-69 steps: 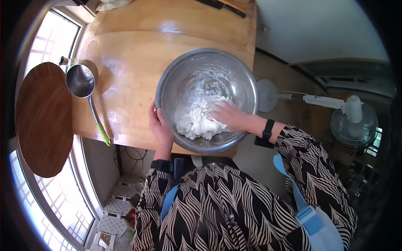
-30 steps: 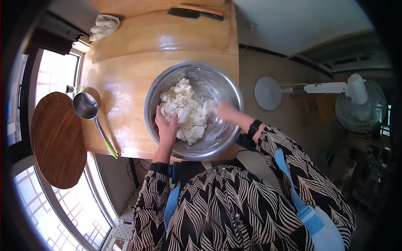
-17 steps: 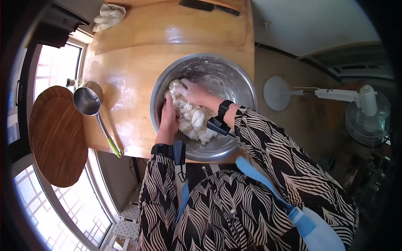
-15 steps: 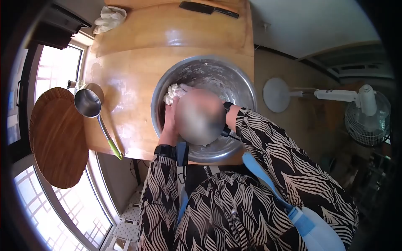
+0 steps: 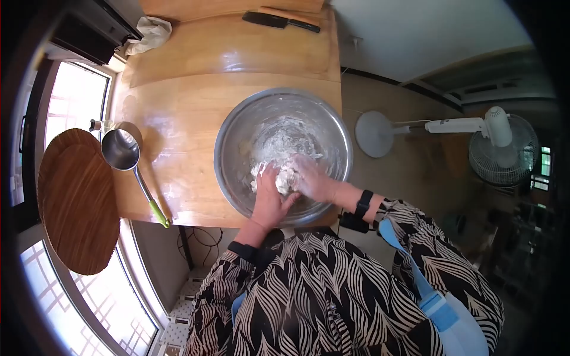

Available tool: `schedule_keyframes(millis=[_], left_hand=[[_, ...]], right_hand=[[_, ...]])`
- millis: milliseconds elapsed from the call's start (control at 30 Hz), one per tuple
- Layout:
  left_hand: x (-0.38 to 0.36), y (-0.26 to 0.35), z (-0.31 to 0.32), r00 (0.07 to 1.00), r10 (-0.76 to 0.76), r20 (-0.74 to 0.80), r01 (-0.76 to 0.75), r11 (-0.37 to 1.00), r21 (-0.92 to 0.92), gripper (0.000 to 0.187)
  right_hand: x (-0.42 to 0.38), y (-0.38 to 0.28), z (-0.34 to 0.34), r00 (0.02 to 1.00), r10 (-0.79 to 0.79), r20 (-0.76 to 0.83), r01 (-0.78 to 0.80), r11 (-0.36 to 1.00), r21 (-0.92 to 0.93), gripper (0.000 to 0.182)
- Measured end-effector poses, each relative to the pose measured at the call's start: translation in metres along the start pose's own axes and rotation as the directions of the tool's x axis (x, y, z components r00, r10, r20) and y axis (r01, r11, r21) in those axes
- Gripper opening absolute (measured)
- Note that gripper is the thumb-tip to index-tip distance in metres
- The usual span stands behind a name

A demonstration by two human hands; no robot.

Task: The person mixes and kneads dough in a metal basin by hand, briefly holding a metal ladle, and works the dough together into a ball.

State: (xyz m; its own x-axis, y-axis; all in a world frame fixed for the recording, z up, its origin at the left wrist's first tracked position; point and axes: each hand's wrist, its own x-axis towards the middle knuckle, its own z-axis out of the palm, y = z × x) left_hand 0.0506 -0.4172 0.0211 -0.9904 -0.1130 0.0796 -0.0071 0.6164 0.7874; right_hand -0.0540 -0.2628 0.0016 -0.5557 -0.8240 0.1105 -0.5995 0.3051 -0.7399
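Wooden table (image 5: 184,107): both hands (image 5: 293,187) on dough (image 5: 284,179) (floury) inside steel bowl (image 5: 237,133).

The wooden bench (image 5: 196,107) is brightly lit from the left window (image 5: 77,98), with glare on its surface, dim right side, blurred right-hand fingers (image 5: 304,166) and fisheye-curved, blackened edges.

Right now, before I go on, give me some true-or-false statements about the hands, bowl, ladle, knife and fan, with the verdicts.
1. The right hand is at the dough. True.
2. The left hand holds the rim of the metal bowl. False: its fingers are on the dough, inside the bowl.
3. The ladle lies in the bowl. False: it is outside, to the left.
4. The knife lies beyond the bowl. True.
5. The fan is left of the table. False: it is to the right.
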Motion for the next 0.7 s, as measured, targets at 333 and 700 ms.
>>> schedule_keyframes(millis=[333,700], left_hand=[[-0.012,-0.055,0.058,0.983,-0.170,0.065,0.107,0.831,0.545,0.088],[0.060,-0.049,0.028,0.789,-0.594,0.160,0.475,0.754,0.455,0.093]], right_hand=[[-0.009,0.040,0.060,0.993,0.024,0.120,0.051,0.809,-0.585,0.051],[0.070,0.047,0.028,0.953,0.166,0.253,-0.017,0.864,-0.503,0.053]])
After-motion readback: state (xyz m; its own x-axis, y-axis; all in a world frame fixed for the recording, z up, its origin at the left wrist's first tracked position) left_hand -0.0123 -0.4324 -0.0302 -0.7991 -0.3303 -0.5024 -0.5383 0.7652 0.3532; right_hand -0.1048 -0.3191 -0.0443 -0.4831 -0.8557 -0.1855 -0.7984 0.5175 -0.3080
